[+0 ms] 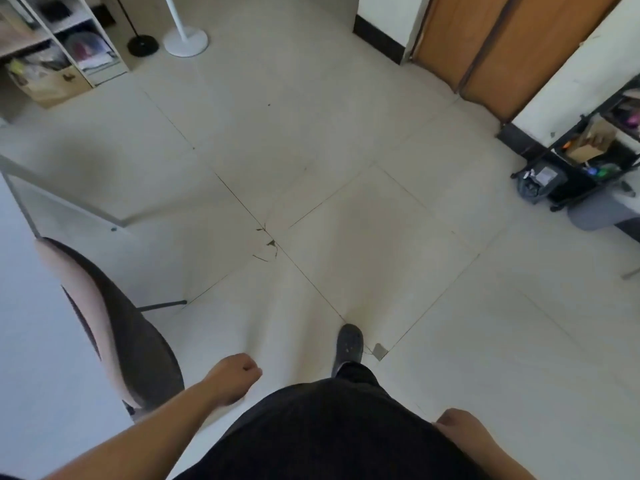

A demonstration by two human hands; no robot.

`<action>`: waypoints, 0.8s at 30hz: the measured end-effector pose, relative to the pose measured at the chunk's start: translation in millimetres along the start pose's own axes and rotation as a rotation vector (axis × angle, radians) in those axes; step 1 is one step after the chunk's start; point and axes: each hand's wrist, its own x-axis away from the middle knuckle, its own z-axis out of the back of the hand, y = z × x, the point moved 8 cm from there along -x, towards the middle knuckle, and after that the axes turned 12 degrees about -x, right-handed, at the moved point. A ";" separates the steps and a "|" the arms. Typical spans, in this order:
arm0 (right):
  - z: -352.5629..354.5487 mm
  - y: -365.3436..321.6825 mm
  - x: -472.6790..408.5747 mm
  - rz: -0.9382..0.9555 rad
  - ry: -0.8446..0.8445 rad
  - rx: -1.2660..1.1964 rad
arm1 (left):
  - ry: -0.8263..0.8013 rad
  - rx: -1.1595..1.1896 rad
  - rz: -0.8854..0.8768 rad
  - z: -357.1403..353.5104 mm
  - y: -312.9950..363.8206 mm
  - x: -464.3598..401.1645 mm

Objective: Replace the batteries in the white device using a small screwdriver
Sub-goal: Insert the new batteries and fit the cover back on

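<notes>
— Where's the white device, and which of our hands is nearer it?

— We can't say — no device, screwdriver or batteries show anywhere. We're standing on the tiled floor (346, 133), one shoe (349, 344) forward.

— And the hands?

— Two, both without anything visible in them. Our left hand (232, 375) is curled into a loose fist beside the chair (114, 323); our right hand (460, 427) hangs at the hip, fingers folded under — its grip we cannot tell.

Two hands (232, 377), one shoe (349, 344), one chair (114, 327), two lamp bases (185, 41).
</notes>
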 end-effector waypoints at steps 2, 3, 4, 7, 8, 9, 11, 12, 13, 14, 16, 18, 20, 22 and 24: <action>34.4 -32.3 -18.9 0.059 -0.022 0.014 | -0.025 0.028 0.071 5.5 -2.5 -1.3; 50.0 -48.7 -27.7 0.085 -0.030 0.022 | -0.030 0.060 0.113 8.1 -5.1 -1.0; 65.1 -66.3 -36.4 0.109 -0.039 0.046 | -0.015 0.094 0.156 12.9 -7.4 0.7; 103.3 -129.0 -66.0 0.193 -0.103 0.109 | 0.065 0.283 0.295 24.6 -21.3 3.0; 112.6 -152.5 -73.9 0.227 -0.123 0.153 | 0.076 0.314 0.319 26.5 -23.9 5.9; 119.9 -177.5 -80.1 0.265 -0.136 0.190 | 0.070 0.347 0.319 26.8 -25.8 7.9; 130.9 -230.2 -89.3 0.322 -0.132 0.211 | 0.053 0.345 0.282 32.0 -21.3 13.3; 134.4 -257.7 -94.2 0.345 -0.131 0.208 | 0.050 0.360 0.281 35.6 -19.9 15.7; 136.0 -284.5 -98.9 0.365 -0.138 0.203 | 0.043 0.404 0.298 37.1 -20.8 17.6; 136.1 -311.0 -103.3 0.378 -0.148 0.196 | 0.051 0.434 0.327 39.7 -25.4 17.1; 133.0 -359.8 -112.4 0.400 -0.159 0.189 | 0.035 0.427 0.325 42.0 -31.8 8.6; 127.5 -401.1 -122.2 0.406 -0.158 0.180 | -0.027 0.441 0.333 46.7 -40.3 -2.1; 120.0 -434.6 -132.9 0.394 -0.163 0.181 | -0.018 0.463 0.317 67.0 -52.8 -15.4; 112.2 -460.5 -141.3 0.369 -0.180 0.204 | -0.047 0.488 0.343 82.8 -74.3 -31.5; 106.6 -481.6 -147.0 0.334 -0.194 0.212 | -0.056 0.507 0.426 98.8 -100.3 -48.0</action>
